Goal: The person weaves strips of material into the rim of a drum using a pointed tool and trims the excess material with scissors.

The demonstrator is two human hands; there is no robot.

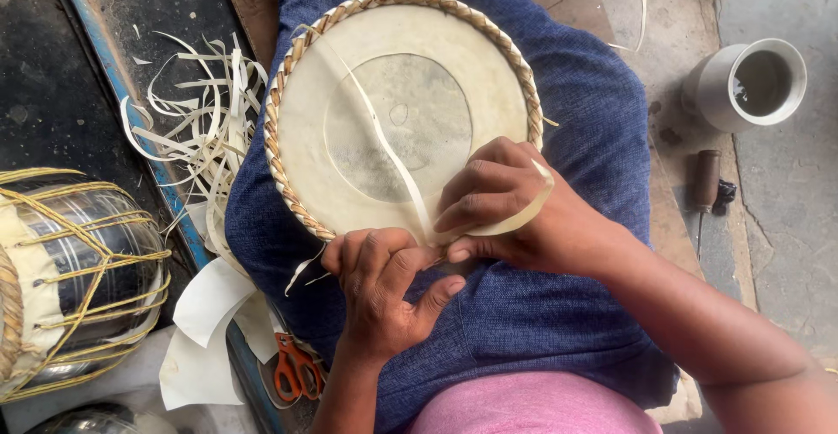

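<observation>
A round drumhead skin (pixel 397 120) with a braided pale rim and a dark centre patch lies on a blue cloth (pixel 576 137) over my lap. My right hand (pixel 502 203) pinches the skin's near edge, with a pale strap looped over its knuckles. A thin pale strip (pixel 384 141) runs from the upper left rim across the skin to my fingers. My left hand (pixel 384 285) grips the near rim from below, thumb pointing right.
A metal drum shell (pixel 78 268) laced with yellowish straps sits at left. Loose pale strips (pixel 205 128) and cut skin pieces (pixel 205 329) lie beside orange-handled scissors (pixel 295 366). A grey metal pot (pixel 751 85) and a wooden-handled awl (pixel 705 185) stand at right.
</observation>
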